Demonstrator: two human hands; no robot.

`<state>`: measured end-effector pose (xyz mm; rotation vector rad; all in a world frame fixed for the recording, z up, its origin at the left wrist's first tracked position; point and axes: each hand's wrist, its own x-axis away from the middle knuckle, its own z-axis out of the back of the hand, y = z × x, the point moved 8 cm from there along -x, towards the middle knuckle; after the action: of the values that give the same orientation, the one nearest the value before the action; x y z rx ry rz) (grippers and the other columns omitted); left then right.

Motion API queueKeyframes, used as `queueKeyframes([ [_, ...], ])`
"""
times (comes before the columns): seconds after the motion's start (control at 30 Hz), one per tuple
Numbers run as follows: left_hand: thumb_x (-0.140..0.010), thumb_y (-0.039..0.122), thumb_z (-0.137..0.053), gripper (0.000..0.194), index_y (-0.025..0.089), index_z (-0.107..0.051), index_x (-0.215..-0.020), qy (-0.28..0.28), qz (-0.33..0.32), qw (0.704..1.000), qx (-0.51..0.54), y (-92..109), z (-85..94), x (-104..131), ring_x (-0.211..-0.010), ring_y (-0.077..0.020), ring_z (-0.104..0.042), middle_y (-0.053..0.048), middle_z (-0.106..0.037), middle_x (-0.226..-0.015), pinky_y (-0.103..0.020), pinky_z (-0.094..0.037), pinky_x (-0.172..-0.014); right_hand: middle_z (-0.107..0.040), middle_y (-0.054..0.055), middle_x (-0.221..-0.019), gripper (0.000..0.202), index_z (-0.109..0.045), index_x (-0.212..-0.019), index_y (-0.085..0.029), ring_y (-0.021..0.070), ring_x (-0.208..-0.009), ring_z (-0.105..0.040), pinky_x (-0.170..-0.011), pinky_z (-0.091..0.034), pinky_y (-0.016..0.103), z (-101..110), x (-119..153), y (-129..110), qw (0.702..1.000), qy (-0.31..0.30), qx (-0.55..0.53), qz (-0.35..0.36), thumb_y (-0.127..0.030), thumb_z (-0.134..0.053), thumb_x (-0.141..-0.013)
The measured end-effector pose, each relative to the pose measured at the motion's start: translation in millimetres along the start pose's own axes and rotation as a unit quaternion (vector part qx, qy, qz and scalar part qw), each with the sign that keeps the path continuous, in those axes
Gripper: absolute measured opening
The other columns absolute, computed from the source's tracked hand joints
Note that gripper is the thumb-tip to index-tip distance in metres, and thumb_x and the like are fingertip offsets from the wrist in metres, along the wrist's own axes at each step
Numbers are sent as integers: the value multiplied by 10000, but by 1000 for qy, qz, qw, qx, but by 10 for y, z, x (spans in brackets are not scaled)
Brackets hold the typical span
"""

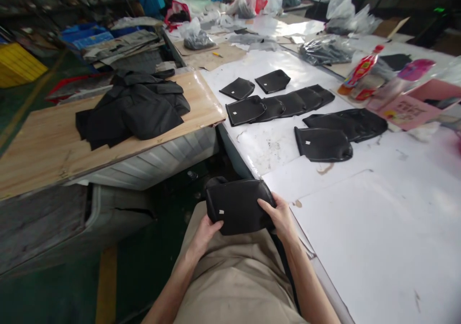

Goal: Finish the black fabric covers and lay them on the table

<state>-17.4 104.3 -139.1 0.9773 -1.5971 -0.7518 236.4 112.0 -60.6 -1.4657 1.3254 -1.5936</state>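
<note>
Between my two hands is a black leather-like cover [239, 204] with a small white tag near its left end. My left hand [206, 232] grips its lower left corner, thumb on top. On the right end, my right hand [279, 213] has its thumb on the face and its other fingers hidden behind. The cover is held above my lap, beside the table edge. Similar black covers with white tags lie on the white table: a single piece [322, 144] near me, an overlapping row [247, 110] farther off, and two separate pieces [272, 81] behind that row.
A heap of black pieces [137, 105] lies on a wooden board [46, 141] to the left. At the right stand a bottle with a red cap [362, 69] and a pink box [414, 105]. Plastic bags [196, 35] and a yellow pen-like item [217, 55] lie farther back.
</note>
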Motion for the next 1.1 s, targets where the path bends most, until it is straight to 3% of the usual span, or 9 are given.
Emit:
queueKeyframes([
  [0.1,-614,309,-862,610,146,-643,-1160,-15,10,999,-34,-87,99,-39,-1031,-295,-694,-133,-718,-1100,-452,-525,-965,-726,13,-787,320,-737,-923,-191,190,-683,-620,-636,-503,295,-83,75,-106,997,-67,24,25,-437,-804,-729],
  [0.17,-612,369,-865,699,156,-594,-1220,22,-13,996,-83,-58,230,-78,-1022,-303,-694,-144,-682,-1103,-475,-549,-917,-695,4,-754,256,-733,-870,-187,169,-664,-586,-617,-475,276,-116,138,-187,992,-102,57,52,-407,-785,-750],
  [0.27,-671,396,-826,801,199,-491,-1371,86,-145,964,-204,295,323,-98,-1268,-327,-570,-175,-546,-1346,-496,-503,-1016,-615,-15,-666,197,-696,-779,-179,136,-607,-512,-564,-411,251,-153,217,-261,981,-146,106,70,-366,-756,-768],
  [0.4,-742,390,-788,849,253,-403,-1485,25,-311,874,-373,915,10,-71,-1448,-320,-381,-141,-408,-1534,-506,-365,-1165,-529,-31,-623,178,-637,-716,-181,121,-595,-462,-555,-369,242,-186,292,-319,961,-205,159,96,-318,-714,-798],
  [0.5,-669,427,-847,779,241,-568,-1372,-73,-277,845,-451,1081,-178,-136,-1344,-321,-512,-95,-661,-1280,-491,-320,-1186,-526,-28,-637,170,-646,-728,-185,126,-611,-465,-572,-379,248,-99,303,-331,951,-210,189,123,-316,-700,-822],
  [0.63,-666,426,-834,456,223,-758,-1068,-150,-133,876,-439,981,-82,-167,-968,-292,-706,-26,-763,-918,-354,-532,-885,-530,-26,-621,198,-665,-725,-197,137,-592,-452,-545,-373,257,207,250,-325,965,-121,188,138,-365,-749,-787],
  [0.8,-604,321,-847,157,198,-766,-659,-160,-32,934,-319,833,105,-54,-665,-245,-691,-10,-734,-666,-255,-494,-567,-587,-17,-654,172,-704,-749,-209,166,-630,-492,-569,-409,273,419,173,-322,976,-35,166,139,-363,-781,-746],
  [0.97,-679,460,-824,369,157,-792,-887,-179,48,976,-118,649,-196,188,-697,-261,-709,-98,-771,-811,-324,-552,-623,-693,-18,-751,206,-757,-871,-225,185,-687,-582,-645,-481,284,220,73,-131,991,-51,86,91,-354,-810,-719],
  [1.1,-691,667,-758,664,141,-730,-1094,-162,-8,986,29,790,-448,333,-845,-287,-714,-156,-742,-956,-390,-562,-763,-765,1,-885,334,-750,-1008,-258,211,-765,-671,-739,-541,325,-18,74,215,994,-63,-82,-18,-356,-827,-698],
])
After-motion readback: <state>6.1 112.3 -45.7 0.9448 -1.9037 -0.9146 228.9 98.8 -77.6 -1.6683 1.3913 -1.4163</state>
